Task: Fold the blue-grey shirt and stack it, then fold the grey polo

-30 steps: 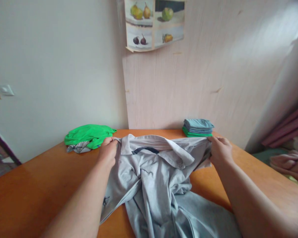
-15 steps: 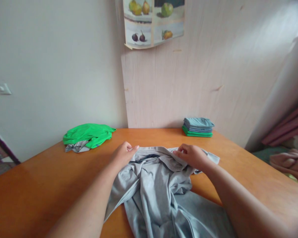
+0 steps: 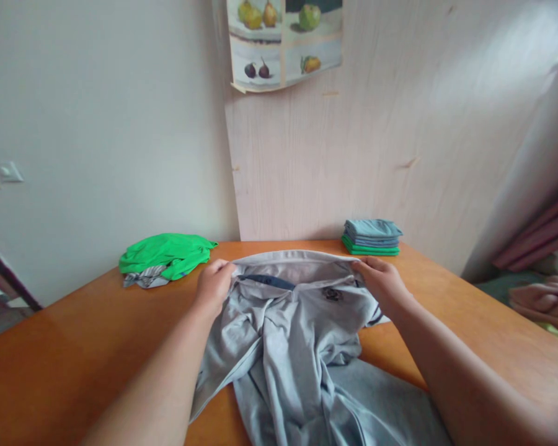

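A grey polo shirt lies crumpled across the table in front of me, its lower part running off the bottom of the view. My left hand is closed on the left end of its collar. At the collar's right end, my right hand pinches the cloth. Between the two hands the collar is stretched out and raised, and a dark patch shows inside the neck. A small dark emblem is visible on the chest, near my right hand.
On the orange-brown table, a rumpled green garment lies over striped grey cloth at the back left. A stack of folded clothes stands at the back right. Behind is a wall with a fruit picture. Pinkish cloth lies beyond the right edge.
My hands have moved apart, pulling the collar taut and lifting it slightly. The neck opening is wider, and the chest emblem has come into view.
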Demonstrator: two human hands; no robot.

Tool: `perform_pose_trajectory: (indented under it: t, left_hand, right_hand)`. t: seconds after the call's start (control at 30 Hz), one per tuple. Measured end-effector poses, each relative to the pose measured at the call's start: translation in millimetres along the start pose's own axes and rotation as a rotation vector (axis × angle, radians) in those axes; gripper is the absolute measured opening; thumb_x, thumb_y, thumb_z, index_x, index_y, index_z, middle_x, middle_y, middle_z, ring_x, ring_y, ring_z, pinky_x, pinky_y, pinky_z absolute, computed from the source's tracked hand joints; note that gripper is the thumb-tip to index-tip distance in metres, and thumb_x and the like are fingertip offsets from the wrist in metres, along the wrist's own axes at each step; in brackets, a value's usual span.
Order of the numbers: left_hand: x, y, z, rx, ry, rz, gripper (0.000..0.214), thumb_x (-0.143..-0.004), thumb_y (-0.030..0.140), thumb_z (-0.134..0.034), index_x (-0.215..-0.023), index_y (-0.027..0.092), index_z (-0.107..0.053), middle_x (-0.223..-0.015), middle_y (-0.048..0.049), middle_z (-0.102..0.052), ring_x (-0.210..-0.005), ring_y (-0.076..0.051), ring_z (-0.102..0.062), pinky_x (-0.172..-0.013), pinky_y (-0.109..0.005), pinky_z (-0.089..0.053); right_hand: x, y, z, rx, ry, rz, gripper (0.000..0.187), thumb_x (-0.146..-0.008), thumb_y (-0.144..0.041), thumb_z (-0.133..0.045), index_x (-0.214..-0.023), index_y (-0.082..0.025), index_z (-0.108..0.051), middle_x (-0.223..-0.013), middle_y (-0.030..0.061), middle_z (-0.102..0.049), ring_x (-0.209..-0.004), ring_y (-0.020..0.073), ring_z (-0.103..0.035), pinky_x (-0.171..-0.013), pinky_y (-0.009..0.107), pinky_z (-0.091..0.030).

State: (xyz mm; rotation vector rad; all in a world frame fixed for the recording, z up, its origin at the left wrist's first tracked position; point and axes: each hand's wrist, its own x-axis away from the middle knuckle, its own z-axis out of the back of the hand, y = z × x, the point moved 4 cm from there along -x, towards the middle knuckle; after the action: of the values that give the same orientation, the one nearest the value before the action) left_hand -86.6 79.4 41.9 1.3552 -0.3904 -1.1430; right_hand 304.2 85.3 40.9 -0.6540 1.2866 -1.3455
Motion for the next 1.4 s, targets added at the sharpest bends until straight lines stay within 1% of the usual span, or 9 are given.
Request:
perform_pose_trajectory:
  t: [0.33,0.43,0.57,0.7,0.8,0.93,1.07,1.3,1.4]
  left_hand:
    - [10,13,0.0,0.314,-0.062,0.155,0.017,-0.065,0.032,-0.069,-0.068,0.019,-0.059,-0.053,0.0072,-0.049,-0.046,-0.008,-0.042,-0.045,-0.021,-0.029]
    - [11,13,-4.3,0.418,-0.153,0.186,0.027,-0.068,0.039,-0.071,-0.084,0.019,-0.063,-0.068,0.0029,-0.063,-0.056,-0.011,-0.057,-0.051,-0.021,-0.039]
    - [15,14,-11.7,0.431,-0.253,0.185,0.053,-0.075,0.043,-0.072,-0.121,0.021,-0.06,-0.116,-0.0112,-0.072,-0.099,-0.021,-0.071,-0.078,-0.029,-0.052]
    - [16,9,-11.4,0.166,-0.221,0.123,0.056,-0.079,0.047,-0.071,-0.126,0.019,-0.06,-0.128,-0.0153,-0.068,-0.112,-0.026,-0.067,-0.082,-0.031,-0.052]
    - [13,8,-7.2,-0.113,-0.278,-0.007,0.043,-0.08,0.056,-0.063,-0.098,0.017,-0.068,-0.097,-0.011,-0.075,-0.089,-0.024,-0.07,-0.069,-0.029,-0.05]
    - [18,3,-2.1,-0.396,-0.614,0.008,0.043,-0.072,0.061,-0.067,-0.084,0.02,-0.067,-0.055,0.0018,-0.06,-0.052,-0.019,-0.058,-0.048,-0.026,-0.036]
    - [31,-4,1.4,-0.44,-0.901,0.133,0.04,-0.06,0.048,-0.074,-0.09,0.022,-0.07,-0.051,0.0049,-0.058,-0.044,-0.017,-0.052,-0.043,-0.025,-0.032]
    - [29,-12,-0.7,-0.567,-0.888,0.096,0.005,-0.058,0.028,-0.057,-0.057,0.023,-0.058,-0.046,0.0006,-0.058,-0.045,-0.019,-0.055,-0.045,-0.026,-0.033]
    - [10,-13,3.9,-0.604,-0.656,-0.028,0.012,-0.066,0.029,-0.054,-0.056,0.023,-0.056,-0.051,-0.0026,-0.062,-0.053,-0.021,-0.06,-0.051,-0.028,-0.039]
  right_hand:
    - [-6,13,-2,-0.438,-0.052,-0.152,0.028,-0.073,-0.039,-0.077,-0.073,-0.021,-0.056,-0.054,-0.0055,-0.051,-0.044,0.009,-0.043,-0.039,0.022,-0.033]
    - [-3,3,-10,-0.611,-0.219,-0.114,0.026,-0.077,-0.038,-0.077,-0.093,-0.022,-0.064,-0.084,0.0024,-0.07,-0.071,0.0158,-0.067,-0.065,0.028,-0.058]
    - [2,-5,-13,-0.704,-0.253,-0.105,0.042,-0.079,-0.033,-0.078,-0.117,-0.027,-0.062,-0.116,0.0061,-0.072,-0.108,0.0213,-0.07,-0.093,0.037,-0.058]
    - [-2,6,-2,-0.451,-0.161,-0.175,0.03,-0.082,-0.035,-0.073,-0.107,-0.021,-0.065,-0.1,0.0087,-0.075,-0.09,0.0201,-0.072,-0.073,0.031,-0.059]
    - [-9,14,9,-0.06,-0.193,-0.176,0.023,-0.085,-0.04,-0.066,-0.09,-0.017,-0.066,-0.075,0.0053,-0.07,-0.06,0.0141,-0.063,-0.05,0.024,-0.047]
    - [-13,18,18,0.376,-0.369,-0.072,0.028,-0.083,-0.045,-0.066,-0.09,-0.017,-0.065,-0.058,0.0,-0.063,-0.049,0.0117,-0.053,-0.045,0.022,-0.036]
    - [-3,27,13,0.62,-0.681,-0.07,0.034,-0.075,-0.039,-0.073,-0.101,-0.019,-0.067,-0.058,0.0002,-0.066,-0.051,0.015,-0.058,-0.045,0.023,-0.036]
    - [-7,40,4,0.674,-0.674,0.034,0.006,-0.069,-0.019,-0.064,-0.071,-0.02,-0.059,-0.055,-0.0024,-0.062,-0.052,0.014,-0.058,-0.048,0.022,-0.037]
    - [-16,42,3,0.45,-0.492,-0.061,0.007,-0.071,-0.021,-0.062,-0.071,-0.021,-0.054,-0.054,-0.0019,-0.061,-0.05,0.0151,-0.058,-0.049,0.025,-0.043]
